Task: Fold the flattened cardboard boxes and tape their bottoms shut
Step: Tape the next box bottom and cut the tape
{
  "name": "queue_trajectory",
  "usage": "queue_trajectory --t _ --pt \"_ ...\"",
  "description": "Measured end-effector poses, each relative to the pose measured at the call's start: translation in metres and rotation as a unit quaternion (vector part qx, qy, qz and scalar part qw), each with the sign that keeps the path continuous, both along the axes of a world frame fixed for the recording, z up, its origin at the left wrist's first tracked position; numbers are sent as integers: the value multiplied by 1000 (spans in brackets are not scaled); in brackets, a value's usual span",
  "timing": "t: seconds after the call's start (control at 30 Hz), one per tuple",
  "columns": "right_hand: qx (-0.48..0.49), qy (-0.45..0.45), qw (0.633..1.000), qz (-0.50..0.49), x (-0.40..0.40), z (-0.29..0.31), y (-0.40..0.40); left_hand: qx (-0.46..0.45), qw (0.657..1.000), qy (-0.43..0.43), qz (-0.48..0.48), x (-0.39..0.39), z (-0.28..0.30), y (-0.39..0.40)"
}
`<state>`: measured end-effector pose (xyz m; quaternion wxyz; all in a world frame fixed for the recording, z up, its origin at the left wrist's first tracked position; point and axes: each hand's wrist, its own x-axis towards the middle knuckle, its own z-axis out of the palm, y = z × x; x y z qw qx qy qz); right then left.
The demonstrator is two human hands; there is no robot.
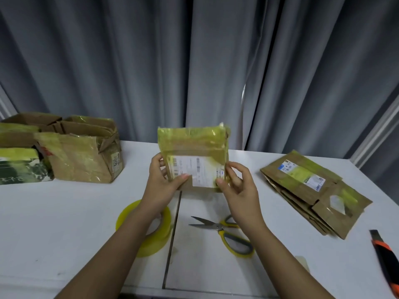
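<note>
A small cardboard box (195, 145), wrapped in yellowish tape and bearing a white shipping label, is held upright above the middle of the white table (64, 212). My left hand (160, 183) grips its lower left edge, thumb on the front. Its lower right edge is pinched by my right hand (239, 188). A roll of yellow tape (129, 214) lies on the table under my left forearm. A stack of flattened boxes (302, 190) lies at the right. Folded boxes (82, 160) stand at the far left.
Scissors (222, 228) with yellow and grey handles lie on the table below my right hand. An orange and black utility knife (385, 255) rests near the right edge. A seam (172, 234) runs down the table. Grey curtains (194, 61) hang behind.
</note>
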<state>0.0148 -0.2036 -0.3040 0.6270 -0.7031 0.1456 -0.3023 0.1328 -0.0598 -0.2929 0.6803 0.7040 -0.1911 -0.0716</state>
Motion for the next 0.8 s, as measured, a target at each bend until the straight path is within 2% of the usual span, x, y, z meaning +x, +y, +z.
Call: queue_trajectory --t 0.17,0.27,0.33,0.43,0.53,0.63,0.7,0.8 --pt "-50 61 997 -12 15 -21 -9 36 999 -22 -33 7 -10 7" --pt "-44 100 994 -30 19 -29 -17 78 994 57 -48 10 -18 10" --pt "4 115 993 -23 22 -28 -26 63 986 150 -37 10 -14 13" --pt "126 139 982 19 23 -17 -33 47 981 175 -71 11 -7 16" --pt "102 203 972 60 22 -16 -39 71 976 180 -104 16 -11 17" --pt "137 209 965 75 21 -13 -42 88 969 214 -91 21 -13 17" --pt "149 207 963 92 20 -13 -42 117 971 186 -90 20 -11 16" --pt "104 229 961 116 16 -7 -35 195 969 92 -118 15 -6 15"
